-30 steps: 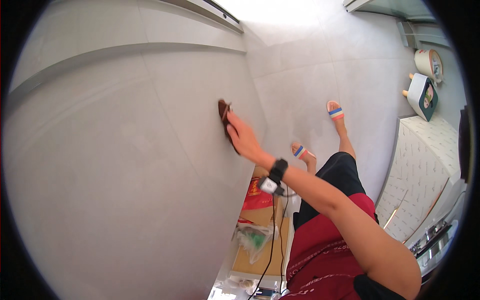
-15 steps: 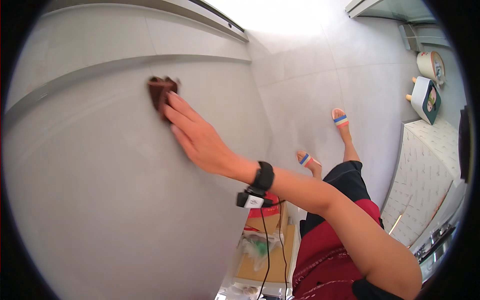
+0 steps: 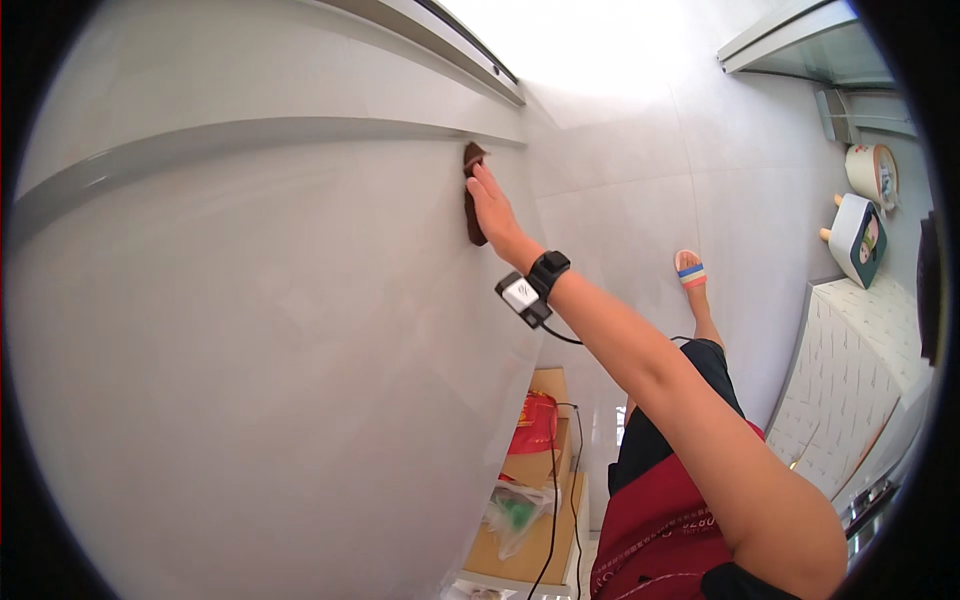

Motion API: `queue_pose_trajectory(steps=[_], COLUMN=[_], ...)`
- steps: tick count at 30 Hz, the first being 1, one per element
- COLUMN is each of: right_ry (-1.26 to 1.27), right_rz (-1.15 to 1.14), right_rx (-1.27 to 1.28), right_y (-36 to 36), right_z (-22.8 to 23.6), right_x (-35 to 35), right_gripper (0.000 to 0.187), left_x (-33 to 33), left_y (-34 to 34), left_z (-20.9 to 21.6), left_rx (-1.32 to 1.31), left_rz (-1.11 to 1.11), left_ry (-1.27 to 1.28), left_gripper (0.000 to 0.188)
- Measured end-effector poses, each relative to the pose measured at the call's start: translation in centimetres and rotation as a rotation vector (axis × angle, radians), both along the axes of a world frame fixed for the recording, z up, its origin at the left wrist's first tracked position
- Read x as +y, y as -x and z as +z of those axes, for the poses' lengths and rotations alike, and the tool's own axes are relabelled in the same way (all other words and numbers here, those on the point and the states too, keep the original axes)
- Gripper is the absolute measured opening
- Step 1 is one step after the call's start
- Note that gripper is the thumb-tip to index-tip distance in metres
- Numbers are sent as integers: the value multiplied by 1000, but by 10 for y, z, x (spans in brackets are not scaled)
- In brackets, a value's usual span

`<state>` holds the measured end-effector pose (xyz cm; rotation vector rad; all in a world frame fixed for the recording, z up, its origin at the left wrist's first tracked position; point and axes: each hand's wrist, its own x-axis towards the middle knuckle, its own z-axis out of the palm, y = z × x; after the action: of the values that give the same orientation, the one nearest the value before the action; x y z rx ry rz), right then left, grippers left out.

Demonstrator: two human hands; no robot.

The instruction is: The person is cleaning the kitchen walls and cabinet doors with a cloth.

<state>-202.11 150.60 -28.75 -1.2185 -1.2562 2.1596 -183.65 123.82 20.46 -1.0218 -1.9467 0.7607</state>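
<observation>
My right hand (image 3: 495,213) holds a small dark brown cloth (image 3: 474,225) pressed against a large light grey wall (image 3: 270,350). The fingers lie straight and together over the cloth, which shows beyond the fingertips and along the hand's left side. Just above the cloth runs the raised edge of a long grey ledge (image 3: 250,127). Around my right wrist sits a black band (image 3: 548,272) with a small white-and-black device (image 3: 519,295) and a cable. My left hand is out of view.
Below the wall's right end are wooden shelves (image 3: 488,545) with a red bag (image 3: 535,424) and a clear plastic bag (image 3: 515,512). On the right stand a white patterned box (image 3: 840,360), a small stool (image 3: 852,225) and a round tub (image 3: 862,172). My sandalled foot (image 3: 690,270) rests on pale floor tiles.
My right hand has swept the cloth rightward along the wall, up to just below the ledge near its right end. One foot has gone out of view behind my arm and body.
</observation>
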Motion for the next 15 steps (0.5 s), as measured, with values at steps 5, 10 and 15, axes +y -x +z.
queue_pose_trajectory(steps=[5,10,15], right_ry=[-312,-529,-849], right_rz=[-9,-5,138], right_rx=[271,501,869], right_y=[26,9,-41], right_z=[150,308,471], right_x=[-4,-8,-54], right_gripper=[53,49,50], left_x=[-45,-47,-58], left_y=[6,-40,-38], left_z=[9,32,-8], left_rx=[-21,-474,-525], left_rz=[-398,299,-152], left_ry=[10,245,-27], left_gripper=[34,35,25])
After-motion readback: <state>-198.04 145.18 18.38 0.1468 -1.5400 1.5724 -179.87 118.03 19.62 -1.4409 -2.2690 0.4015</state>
